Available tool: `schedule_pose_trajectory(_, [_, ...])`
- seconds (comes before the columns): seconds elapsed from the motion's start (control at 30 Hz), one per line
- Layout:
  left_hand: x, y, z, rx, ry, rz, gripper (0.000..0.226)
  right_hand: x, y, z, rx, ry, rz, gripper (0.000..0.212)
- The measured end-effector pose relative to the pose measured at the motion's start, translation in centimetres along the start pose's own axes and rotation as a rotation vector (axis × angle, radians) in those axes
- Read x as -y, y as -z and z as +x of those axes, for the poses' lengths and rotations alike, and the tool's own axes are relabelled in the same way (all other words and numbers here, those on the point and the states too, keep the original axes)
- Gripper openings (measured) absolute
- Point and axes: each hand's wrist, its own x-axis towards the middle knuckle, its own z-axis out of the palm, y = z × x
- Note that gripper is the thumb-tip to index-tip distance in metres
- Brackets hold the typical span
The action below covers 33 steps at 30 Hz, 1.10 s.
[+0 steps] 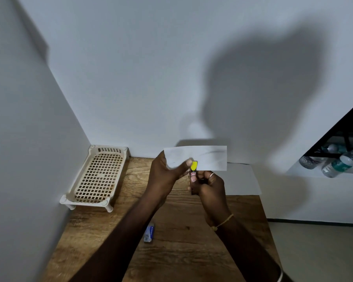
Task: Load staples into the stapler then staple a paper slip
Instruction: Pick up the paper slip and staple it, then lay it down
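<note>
- Stapler [193, 169] held upright, yellow tip up, the right hand [209, 188] curled round its body.
- Left hand [167, 171], just left of the stapler, pinches the paper slip [208, 157].
- Beyond the stapler, the paper slip's lower edge seems barely inside its mouth — a squeeze may miss or tear it.

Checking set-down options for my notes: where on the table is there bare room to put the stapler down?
Bare tabletop lies between the beige perforated tray and the blue staple box, and on the right, nearer than the white sheet. Crowded mid-back: left hand holds the paper slip, right hand the stapler.
</note>
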Motion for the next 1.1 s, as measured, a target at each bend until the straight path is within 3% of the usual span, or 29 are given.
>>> schedule_pose_trajectory(0.27, [0.1,0.0,0.0,-0.065,0.097,-0.054,0.019,-1.1,0.7,-0.3,0.097,0.021,0.039,0.017])
schedule_pose_trajectory(0.4, [0.4,-0.2,0.0,-0.082,0.077,-0.044,0.018,-1.3,0.6,-0.5,0.025,0.07,0.046,0.02])
schedule_pose_trajectory(0.67, [1.0,-0.9,-0.5,-0.165,0.029,0.095,0.017,-2.0,0.6,-0.6,-0.17,0.254,-0.308,0.014])
schedule_pose_trajectory(1.1, [1.2,-1.0,-0.5,-0.197,0.086,-0.059,0.023,-3.4,1.3,-0.9,-0.138,0.247,-0.301,0.016])
